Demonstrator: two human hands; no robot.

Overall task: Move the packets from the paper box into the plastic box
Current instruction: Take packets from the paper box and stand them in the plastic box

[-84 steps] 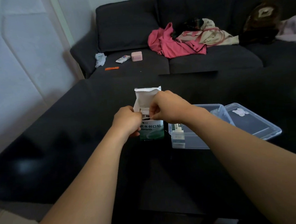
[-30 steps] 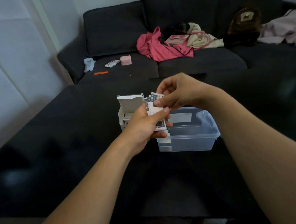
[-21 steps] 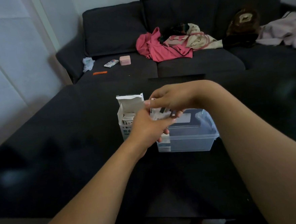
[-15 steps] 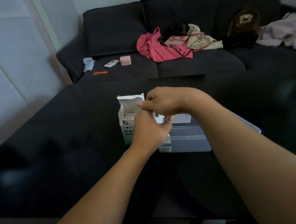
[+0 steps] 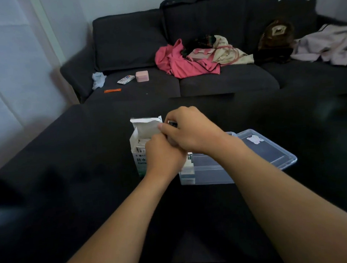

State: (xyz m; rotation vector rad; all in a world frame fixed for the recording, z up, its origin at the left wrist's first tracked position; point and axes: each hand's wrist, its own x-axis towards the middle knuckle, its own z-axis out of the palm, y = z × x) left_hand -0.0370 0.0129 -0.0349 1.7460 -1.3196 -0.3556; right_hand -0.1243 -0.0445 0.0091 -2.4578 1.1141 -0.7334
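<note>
Dark surface [image 5: 73, 179] carried a clear plastic box [image 5: 210, 169], its lid [image 5: 273, 155] lying against its right side. Paper box [image 5: 139, 152] stood upright just left of it, flap open, packets [image 5: 141, 144] showing inside. Left hand [image 5: 164, 158] curled closed at the paper box front (what its grip held was hidden). Right hand [image 5: 191, 130] pinched a packet [image 5: 172, 123] at the paper box's open top.
</note>
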